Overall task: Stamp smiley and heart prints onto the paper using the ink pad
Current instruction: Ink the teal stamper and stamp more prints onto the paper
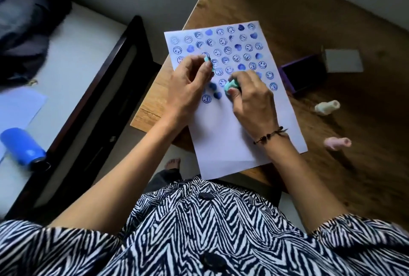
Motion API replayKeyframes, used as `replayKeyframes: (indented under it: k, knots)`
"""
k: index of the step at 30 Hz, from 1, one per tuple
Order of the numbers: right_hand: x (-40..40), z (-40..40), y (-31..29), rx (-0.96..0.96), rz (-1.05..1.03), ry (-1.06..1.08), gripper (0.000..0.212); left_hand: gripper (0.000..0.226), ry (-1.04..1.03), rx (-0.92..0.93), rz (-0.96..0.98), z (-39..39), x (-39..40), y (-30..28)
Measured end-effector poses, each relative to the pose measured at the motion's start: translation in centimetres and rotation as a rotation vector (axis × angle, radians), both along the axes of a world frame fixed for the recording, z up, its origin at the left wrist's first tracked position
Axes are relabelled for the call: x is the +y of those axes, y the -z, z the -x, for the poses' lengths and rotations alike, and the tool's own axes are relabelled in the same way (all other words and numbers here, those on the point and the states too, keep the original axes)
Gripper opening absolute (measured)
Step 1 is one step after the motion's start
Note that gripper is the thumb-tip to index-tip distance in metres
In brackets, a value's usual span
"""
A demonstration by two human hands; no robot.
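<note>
A white sheet of paper [225, 125] lies on the wooden table [309, 21], its upper half covered with several blue smiley and heart prints. My left hand [190, 83] pinches a small turquoise stamp [52, 59] at the paper's left side. My right hand [250, 96] grips a second turquoise stamp [230, 85] and holds it against the paper near the middle. A purple ink pad [296, 74] with its white lid [343, 59] open sits just right of the paper.
A cream stamp [327, 107] and a pink stamp [337, 142] lie on the table to the right. On the left stands a bed with a blue bottle [22, 145], a loose paper sheet [17, 107] and dark clothing [26, 32].
</note>
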State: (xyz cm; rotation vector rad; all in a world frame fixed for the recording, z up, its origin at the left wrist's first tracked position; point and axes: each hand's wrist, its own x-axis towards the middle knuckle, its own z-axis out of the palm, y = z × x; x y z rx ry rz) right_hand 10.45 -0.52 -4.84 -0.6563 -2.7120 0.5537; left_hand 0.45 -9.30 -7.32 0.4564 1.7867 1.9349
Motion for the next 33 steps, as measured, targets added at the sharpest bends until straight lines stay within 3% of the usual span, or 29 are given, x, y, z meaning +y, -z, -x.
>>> replayKeyframes:
  k: [7, 26, 31, 33]
  knots:
    - [0.2, 0.4, 0.1, -0.112, -0.094, 0.014, 0.015, 0.026, -0.016, 0.021, 0.028, -0.2, 0.1, -0.1]
    - [0.1, 0.4, 0.2, -0.144, -0.160, -0.008, 0.014, 0.025, -0.013, 0.071, 0.103, -0.5, 0.1, -0.7]
    - [0.3, 0.5, -0.8, -0.205, -0.136, -0.012, 0.012, 0.023, 0.003, 0.147, 0.178, -0.6, 0.0, -0.9]
    - [0.6, 0.1, -1.8, -0.078, -0.006, 0.066, 0.013, 0.023, 0.006, 0.151, 0.190, -0.6, 0.0, -0.9]
